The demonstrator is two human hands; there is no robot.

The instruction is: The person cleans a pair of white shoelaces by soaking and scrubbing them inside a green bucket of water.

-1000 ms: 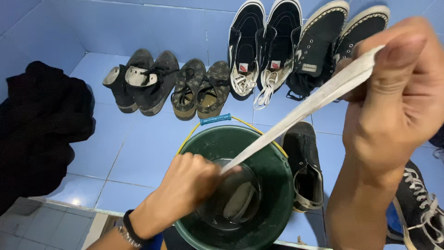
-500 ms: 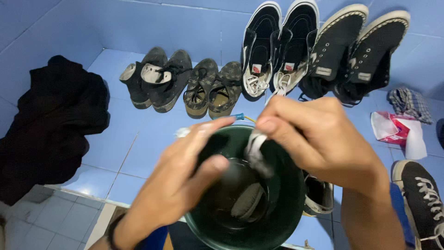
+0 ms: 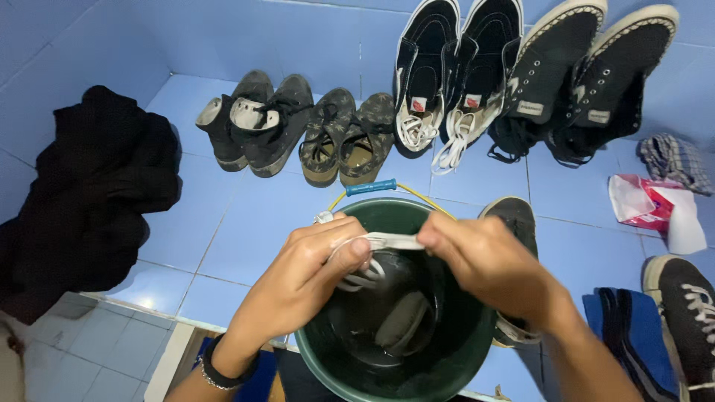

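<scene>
A dark green bucket (image 3: 462,350) with a yellow wire handle and blue grip (image 3: 370,187) stands on the blue tiled floor just below me. Water and a pale insole-shaped piece (image 3: 402,322) lie in its bottom. Over its rim, my left hand (image 3: 305,279) has a white flat shoelace (image 3: 383,241) looped around its fingers. My right hand (image 3: 488,264) pinches the lace's free stretch, held taut between the two hands.
Several pairs of shoes line the blue wall: dark ones (image 3: 253,123), camouflage ones (image 3: 348,138), black-and-white sneakers (image 3: 439,82) and black canvas ones (image 3: 581,82). A black garment (image 3: 89,193) lies left. A single black shoe (image 3: 514,223), a red-white packet (image 3: 648,208) and another sneaker (image 3: 685,313) sit right.
A second ago the lace was stretched long up to my raised right hand. My right hand has come down to the bucket, and the lace is now coiled around my left fingers.
</scene>
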